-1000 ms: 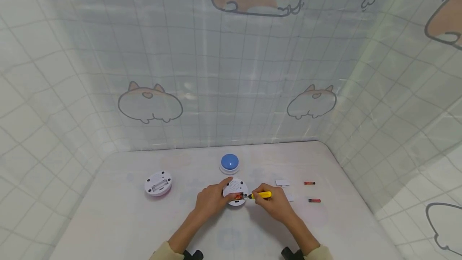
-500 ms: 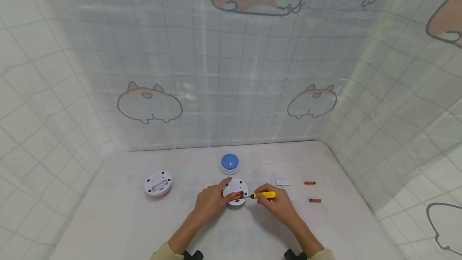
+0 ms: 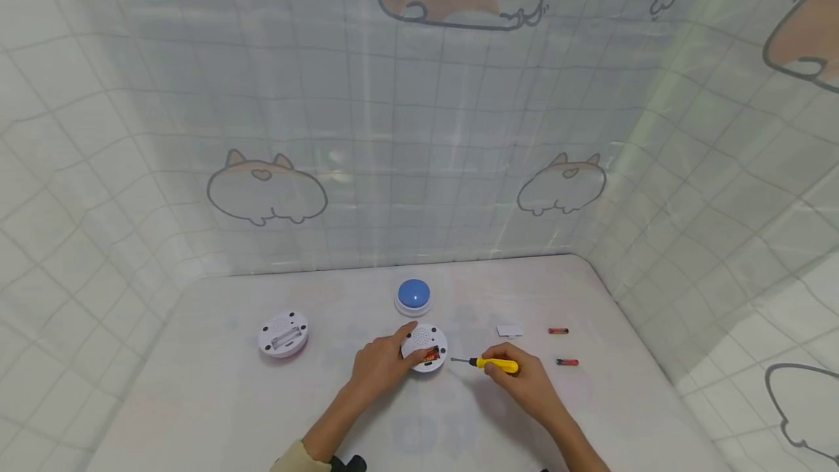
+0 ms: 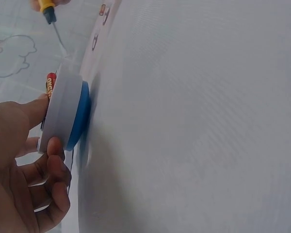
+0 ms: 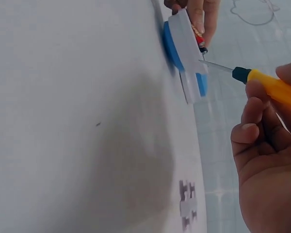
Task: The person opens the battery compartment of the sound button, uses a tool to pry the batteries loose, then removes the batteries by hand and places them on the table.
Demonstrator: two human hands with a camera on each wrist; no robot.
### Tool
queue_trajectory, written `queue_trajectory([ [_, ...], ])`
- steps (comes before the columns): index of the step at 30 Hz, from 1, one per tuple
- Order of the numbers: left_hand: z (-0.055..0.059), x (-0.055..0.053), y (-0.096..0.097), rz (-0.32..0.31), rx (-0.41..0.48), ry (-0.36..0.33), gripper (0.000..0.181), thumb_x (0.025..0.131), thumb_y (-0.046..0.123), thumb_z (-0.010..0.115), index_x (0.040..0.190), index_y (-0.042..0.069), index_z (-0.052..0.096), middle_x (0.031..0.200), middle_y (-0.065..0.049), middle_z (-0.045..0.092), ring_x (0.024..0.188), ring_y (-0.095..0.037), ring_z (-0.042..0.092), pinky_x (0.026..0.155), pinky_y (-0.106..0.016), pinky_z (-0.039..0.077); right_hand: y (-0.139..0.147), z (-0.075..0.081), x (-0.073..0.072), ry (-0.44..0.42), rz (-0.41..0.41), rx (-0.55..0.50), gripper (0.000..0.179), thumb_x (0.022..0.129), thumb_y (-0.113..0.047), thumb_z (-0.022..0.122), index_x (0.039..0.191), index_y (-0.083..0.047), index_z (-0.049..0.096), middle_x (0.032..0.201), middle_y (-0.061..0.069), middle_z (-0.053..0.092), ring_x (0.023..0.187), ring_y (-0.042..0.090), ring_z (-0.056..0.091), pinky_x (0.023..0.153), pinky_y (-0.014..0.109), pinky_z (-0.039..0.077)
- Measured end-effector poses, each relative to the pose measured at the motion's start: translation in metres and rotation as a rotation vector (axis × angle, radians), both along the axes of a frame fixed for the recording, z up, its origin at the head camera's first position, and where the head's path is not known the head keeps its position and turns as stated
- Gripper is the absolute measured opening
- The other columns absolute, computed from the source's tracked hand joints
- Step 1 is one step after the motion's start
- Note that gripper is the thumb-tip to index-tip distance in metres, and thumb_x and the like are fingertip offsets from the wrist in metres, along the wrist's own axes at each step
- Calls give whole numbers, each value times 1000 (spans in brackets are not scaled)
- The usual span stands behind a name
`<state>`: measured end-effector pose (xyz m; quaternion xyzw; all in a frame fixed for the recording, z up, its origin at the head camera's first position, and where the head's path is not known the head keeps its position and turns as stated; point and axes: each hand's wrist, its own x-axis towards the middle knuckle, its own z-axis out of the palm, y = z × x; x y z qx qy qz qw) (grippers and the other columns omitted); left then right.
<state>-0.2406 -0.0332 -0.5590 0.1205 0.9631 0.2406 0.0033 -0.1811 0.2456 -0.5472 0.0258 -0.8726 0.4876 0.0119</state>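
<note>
My left hand (image 3: 379, 363) grips a round white push-button device (image 3: 422, 338) turned upside down, its blue dome (image 4: 78, 116) facing the table. The thumb lies against red and black batteries (image 3: 430, 354) in the open compartment on its underside. To the right of it, my right hand (image 3: 526, 379) pinches a screwdriver (image 3: 503, 365) with a yellow handle and a thin metal shaft. The screwdriver's tip points left at the device, a short gap from its rim in the head view.
Behind the device stands an upright blue push button (image 3: 414, 294). Another upturned device (image 3: 284, 334) with a bare battery compartment lies at the left. On the right are a white cover (image 3: 509, 331), a red battery (image 3: 558, 331) and a nearer battery (image 3: 567, 362).
My right hand has drawn the screwdriver to the right, from the end of the batteries to clear of the device's rim. My left hand keeps its hold on the device.
</note>
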Motion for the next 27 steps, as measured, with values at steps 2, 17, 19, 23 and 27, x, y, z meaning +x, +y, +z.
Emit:
queue_trajectory([
  [2,1,2,0,-5,7,8,68,89,61,66,145,26,54,70,6,54,62,-13,46,52,-31,32,2,-1,2,-29,6,12,21,88,-34,78,105,-24,70,99,-6,70,87,18,58,75,22,50],
  [17,1,4,3,-10,6,6,67,89,60,66,146,26,53,65,7,50,57,-10,44,49,-30,29,16,-13,16,-104,29,130,24,86,-23,81,105,-19,67,99,-4,67,88,18,56,80,27,51],
  [19,1,4,4,-9,8,10,67,89,60,66,146,26,53,65,7,50,57,-10,44,49,-30,29,17,-14,16,-116,18,133,24,85,-22,81,105,-18,67,98,-3,66,88,18,56,80,28,51],
  [23,1,5,4,-9,10,9,68,89,60,66,146,26,53,66,7,50,58,-11,44,50,-30,29,20,-17,16,-137,24,136,24,85,-20,81,104,-16,67,96,-3,66,85,18,55,77,27,51],
  [27,0,7,4,-13,5,3,68,90,59,66,147,25,52,66,6,50,59,-11,45,50,-30,29,22,-22,14,-149,53,162,23,84,-17,82,102,-17,67,94,-3,65,84,18,56,78,29,51],
])
